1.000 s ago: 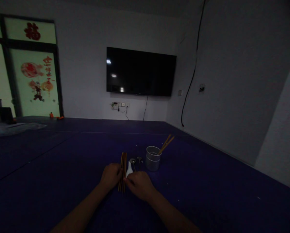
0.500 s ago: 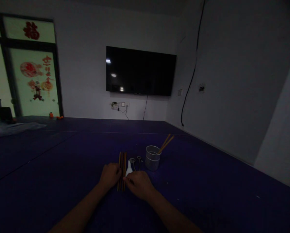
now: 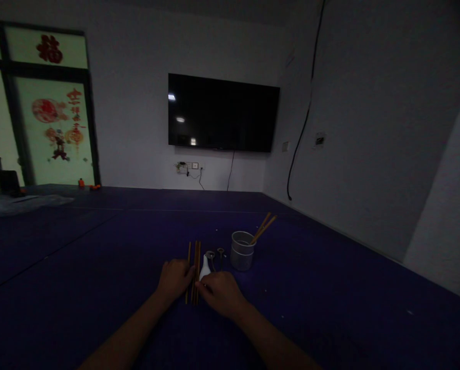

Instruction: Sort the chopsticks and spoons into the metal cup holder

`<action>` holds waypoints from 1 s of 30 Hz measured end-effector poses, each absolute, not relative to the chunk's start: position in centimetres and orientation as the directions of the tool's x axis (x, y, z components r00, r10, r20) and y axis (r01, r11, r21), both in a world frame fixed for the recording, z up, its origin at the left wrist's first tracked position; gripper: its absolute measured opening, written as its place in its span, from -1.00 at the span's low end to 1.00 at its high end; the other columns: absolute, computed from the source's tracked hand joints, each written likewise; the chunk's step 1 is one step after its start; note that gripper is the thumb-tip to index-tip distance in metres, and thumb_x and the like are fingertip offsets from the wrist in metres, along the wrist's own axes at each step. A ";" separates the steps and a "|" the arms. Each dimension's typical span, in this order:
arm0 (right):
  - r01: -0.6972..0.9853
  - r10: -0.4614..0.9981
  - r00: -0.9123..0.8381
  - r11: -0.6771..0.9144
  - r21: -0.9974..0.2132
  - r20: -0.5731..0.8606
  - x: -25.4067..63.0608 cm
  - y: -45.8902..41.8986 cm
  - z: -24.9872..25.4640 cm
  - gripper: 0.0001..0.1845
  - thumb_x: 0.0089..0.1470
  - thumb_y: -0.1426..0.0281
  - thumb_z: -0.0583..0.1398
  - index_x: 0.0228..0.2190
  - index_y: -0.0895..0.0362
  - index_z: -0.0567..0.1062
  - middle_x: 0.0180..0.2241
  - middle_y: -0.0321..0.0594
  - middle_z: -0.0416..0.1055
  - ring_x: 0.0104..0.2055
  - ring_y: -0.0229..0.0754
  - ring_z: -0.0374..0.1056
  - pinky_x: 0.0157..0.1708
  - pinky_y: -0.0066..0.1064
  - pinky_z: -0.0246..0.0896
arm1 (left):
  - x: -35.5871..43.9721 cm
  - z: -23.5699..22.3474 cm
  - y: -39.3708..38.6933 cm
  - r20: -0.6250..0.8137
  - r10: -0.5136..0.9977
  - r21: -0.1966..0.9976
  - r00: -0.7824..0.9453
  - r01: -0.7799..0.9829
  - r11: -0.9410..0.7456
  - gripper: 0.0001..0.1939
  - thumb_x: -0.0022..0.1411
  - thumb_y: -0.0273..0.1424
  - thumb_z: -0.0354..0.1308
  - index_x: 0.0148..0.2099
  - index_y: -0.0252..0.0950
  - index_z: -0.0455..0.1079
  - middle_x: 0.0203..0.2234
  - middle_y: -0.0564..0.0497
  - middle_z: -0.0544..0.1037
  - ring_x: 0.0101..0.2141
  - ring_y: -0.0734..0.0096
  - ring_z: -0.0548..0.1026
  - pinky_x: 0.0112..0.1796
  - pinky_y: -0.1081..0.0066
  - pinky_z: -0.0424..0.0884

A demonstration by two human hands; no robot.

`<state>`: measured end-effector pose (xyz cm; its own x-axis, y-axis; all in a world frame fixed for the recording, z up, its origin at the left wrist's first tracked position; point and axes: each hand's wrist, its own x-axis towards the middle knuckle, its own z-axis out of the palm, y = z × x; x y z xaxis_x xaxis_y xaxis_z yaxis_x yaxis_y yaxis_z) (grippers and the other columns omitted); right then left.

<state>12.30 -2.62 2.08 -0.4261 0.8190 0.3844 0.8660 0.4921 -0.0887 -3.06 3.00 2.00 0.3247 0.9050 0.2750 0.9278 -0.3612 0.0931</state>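
Several brown chopsticks (image 3: 197,252) lie lengthwise side by side on the purple surface. One light chopstick (image 3: 189,251) is set a little apart at their left. My left hand (image 3: 175,277) curls over this single stick, its thumb between it and the others. From the other side, my right hand (image 3: 220,292) is closed, fingertips against the right edge of the group. A white spoon (image 3: 205,267) lies just beyond my right hand, partly hidden by it. Two metal utensils with rounded ends, a larger one (image 3: 210,255) and a smaller one (image 3: 221,251), rest beside it.
A metal cup (image 3: 241,257) stands to the right, two chopsticks (image 3: 266,226) leaning out of it. At the far left are clear plastic sheeting (image 3: 25,204) and a dark box (image 3: 8,182). A television (image 3: 224,113) hangs on the far wall; a black cable (image 3: 302,139) hangs at right.
A gap has opened between the leftmost chopstick and the others, which now lie closer together on the right. My left thumb has shifted slightly right; my right hand has barely moved.
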 end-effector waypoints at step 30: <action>0.874 0.841 -0.432 0.479 -0.078 0.326 12.2 -2.6 2.1 -0.63 0.20 0.25 -0.02 -0.43 0.13 0.49 -0.42 -0.22 0.50 -0.37 -0.25 0.39 -0.48 -0.46 -0.06 | -3.2 2.2 3.2 0.218 0.918 0.037 0.331 0.937 -0.347 -0.71 0.19 -0.35 -0.14 -0.33 -0.30 0.40 -0.34 -0.11 0.54 -0.24 0.24 0.47 -0.23 0.32 0.25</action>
<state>12.22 -2.62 2.09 -0.4321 0.8409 0.3259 0.8742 0.4793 -0.0776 -3.18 3.16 2.19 0.3314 0.9179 0.2182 0.9371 -0.3471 0.0371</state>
